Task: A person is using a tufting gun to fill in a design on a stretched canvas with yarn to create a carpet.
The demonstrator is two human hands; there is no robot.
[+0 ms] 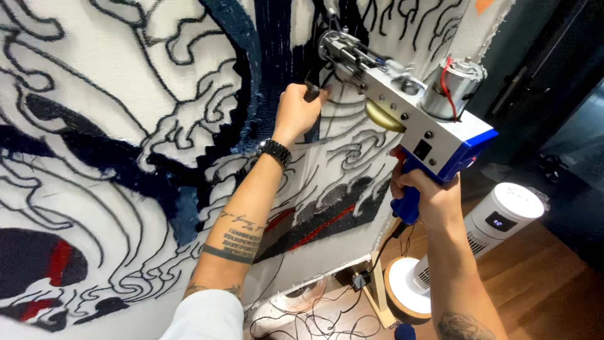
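A tufting gun (409, 107) is held against a stretched cloth (126, 126) on an upright frame (379, 286). The right hand (428, 195) is clenched around the gun's blue handle, low on the tool. The left hand (299, 110) is closed on the dark front grip near the nose, and a black watch (275, 151) is worn on that wrist. The needle end is pressed to the cloth close to its top edge, beside a broad band of dark blue pile (264, 75) that runs down from there. The gun's body slopes back and down from the cloth towards the right edge of the frame.

For this step to go well, the nose would best be kept firmly and evenly against the cloth, so that the backing is not skipped or torn. The gun is likely to be steered best from the front grip, with the weight carried by the handle. The drawn black outlines (189, 119) are close beside the filled band, so the row should be kept inside its line. A steady pace is called for, since uneven pile could come from a hurried stroke. The yarn feed cannot be made out clearly.

A loose cord (314, 321) lies tangled on the wooden floor (541, 289) below the frame's lower right corner, near a white fan (497, 226). Feet should be kept clear of the cord while the gun is run.
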